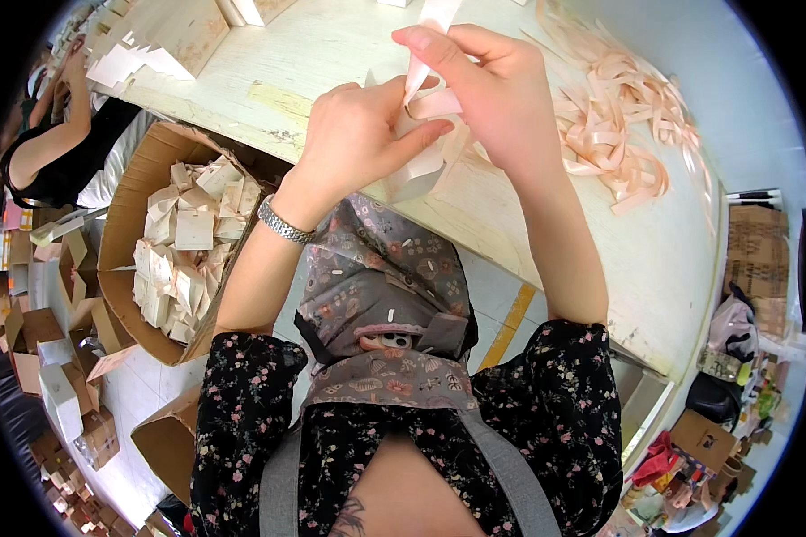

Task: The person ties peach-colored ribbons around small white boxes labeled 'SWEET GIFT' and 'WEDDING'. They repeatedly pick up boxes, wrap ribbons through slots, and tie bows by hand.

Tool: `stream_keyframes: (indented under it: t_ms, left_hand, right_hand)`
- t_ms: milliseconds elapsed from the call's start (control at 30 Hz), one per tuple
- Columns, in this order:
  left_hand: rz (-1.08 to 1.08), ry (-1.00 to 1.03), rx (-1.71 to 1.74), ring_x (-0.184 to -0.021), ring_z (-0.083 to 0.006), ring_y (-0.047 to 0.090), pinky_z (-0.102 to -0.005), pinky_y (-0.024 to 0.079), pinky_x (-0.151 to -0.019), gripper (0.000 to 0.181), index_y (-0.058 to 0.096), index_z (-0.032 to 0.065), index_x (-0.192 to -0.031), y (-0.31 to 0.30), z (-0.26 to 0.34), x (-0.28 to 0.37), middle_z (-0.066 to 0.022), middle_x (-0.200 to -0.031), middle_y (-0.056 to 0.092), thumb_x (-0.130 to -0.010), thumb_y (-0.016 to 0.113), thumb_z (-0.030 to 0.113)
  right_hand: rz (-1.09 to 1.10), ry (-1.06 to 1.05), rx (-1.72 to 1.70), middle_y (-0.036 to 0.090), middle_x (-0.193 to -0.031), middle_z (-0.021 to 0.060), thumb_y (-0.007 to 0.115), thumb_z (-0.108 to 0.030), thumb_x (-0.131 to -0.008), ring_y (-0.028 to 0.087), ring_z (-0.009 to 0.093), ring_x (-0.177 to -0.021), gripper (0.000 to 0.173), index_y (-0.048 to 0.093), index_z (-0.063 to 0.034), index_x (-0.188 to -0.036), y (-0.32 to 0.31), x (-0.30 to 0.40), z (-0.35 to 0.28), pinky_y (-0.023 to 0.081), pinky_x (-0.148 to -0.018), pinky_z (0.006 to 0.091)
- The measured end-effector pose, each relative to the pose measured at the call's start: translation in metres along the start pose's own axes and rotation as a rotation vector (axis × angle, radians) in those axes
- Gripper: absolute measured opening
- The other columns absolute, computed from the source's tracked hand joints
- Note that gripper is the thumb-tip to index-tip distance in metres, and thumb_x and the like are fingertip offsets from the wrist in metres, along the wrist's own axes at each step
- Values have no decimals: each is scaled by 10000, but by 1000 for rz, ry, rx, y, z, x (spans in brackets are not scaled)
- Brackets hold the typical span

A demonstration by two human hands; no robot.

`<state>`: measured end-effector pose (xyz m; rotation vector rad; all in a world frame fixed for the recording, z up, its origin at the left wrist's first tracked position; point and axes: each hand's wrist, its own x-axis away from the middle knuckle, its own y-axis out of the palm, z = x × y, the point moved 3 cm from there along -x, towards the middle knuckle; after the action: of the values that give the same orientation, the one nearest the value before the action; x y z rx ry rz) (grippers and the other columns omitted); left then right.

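Note:
A small white paper box (413, 171) stands at the front edge of the pale worktable (645, 268), partly covered by my hands. My left hand (366, 131) lies over the box, its thumb and fingers around a pale pink satin ribbon (436, 104) where it folds or crosses. With thumb and index finger, my right hand (494, 84) grips the ribbon's raised part above the box; another stretch of ribbon runs to its lower fingers. The exact shape of the knot or loop is hidden. A heap of cut pink ribbons (608, 127) lies right of my right hand.
An open cardboard carton (124, 235) full of small white boxes with ribbons (195, 229) stands left below the table. Stacked white card pieces (164, 40) rest at the table's back left. A co-worker (60, 154) is at the far left. Another open carton (164, 433) stands on the floor.

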<state>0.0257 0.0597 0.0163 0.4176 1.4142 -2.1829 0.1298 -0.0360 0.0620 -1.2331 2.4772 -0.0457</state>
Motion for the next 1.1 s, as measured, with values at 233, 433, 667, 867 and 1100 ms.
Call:
stream_keyframes:
  t_ms: [233, 433, 667, 867, 1100]
  left_hand:
    - [22, -59, 203, -628, -204, 603, -320, 472, -615, 217, 648, 26, -935, -12, -7, -1, -66, -657, 618, -902, 560, 221]
    - [-137, -409, 1214, -839, -136, 627, -274, 492, -789, 234, 669, -13, -1108, -12, -29, 8, -67, -894, 689, -924, 545, 60]
    - [-64, 208, 185, -761, -174, 637, -271, 520, -670, 243, 649, 82, -913, -36, 11, -4, -25, -833, 663, -693, 675, -17]
    - [465, 438, -125, -686, -181, 605, -292, 495, -562, 271, 627, 113, -870, -32, -16, 9, -3, -791, 617, -622, 717, 54]
    - [623, 331, -18, -667, -185, 593, -281, 479, -553, 249, 652, 92, -836, -25, -28, 24, -44, -816, 625, -625, 783, 81]
  right_hand:
    - [24, 70, -44, 640, -729, 74, 667, -258, -867, 564, 95, -642, 268, 715, 3, -903, 2, 2, -6, 430, -562, 249]
    - [-238, -171, 135, 667, -822, 44, 704, -239, -826, 557, 118, -726, 159, 744, -107, -904, -7, 29, 3, 458, -708, 269]
    - [-350, -79, -122, 658, -1001, 57, 521, -147, -920, 565, 159, -886, 240, 642, -44, -1099, -20, -9, 26, 434, -852, 292]
    - [-573, 122, 128, 622, -947, 30, 548, -118, -931, 544, 103, -855, 229, 628, -12, -1119, 20, -8, 38, 446, -776, 249]
    - [-566, 128, -39, 575, -908, -5, 691, -127, -839, 520, 80, -804, 184, 692, -14, -984, 16, -14, 34, 425, -708, 245]
